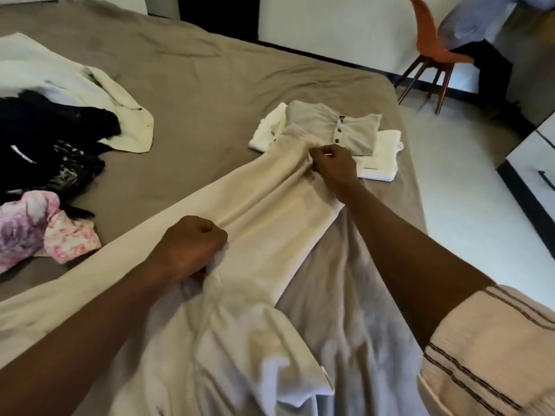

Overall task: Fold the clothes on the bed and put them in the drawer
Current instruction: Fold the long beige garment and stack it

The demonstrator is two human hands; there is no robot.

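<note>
Left hand (192, 244) and right hand (333, 166) each clench my cream garment (270, 211), mid-fold at centre. Folded stack (357, 130) lies at 1 o'clock; unfolded pile (60, 151) waits at 9 o'clock. Stowing judged pending.

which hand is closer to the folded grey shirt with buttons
Right. The right hand grips the cream garment right beside the folded grey shirt; the left hand grips the same garment farther back, nearer the person.

We see soft, dim indoor light, perhaps brighter from two o'clock; edges bow, and the cream garment (264, 223) blurs toward six o'clock.
</note>
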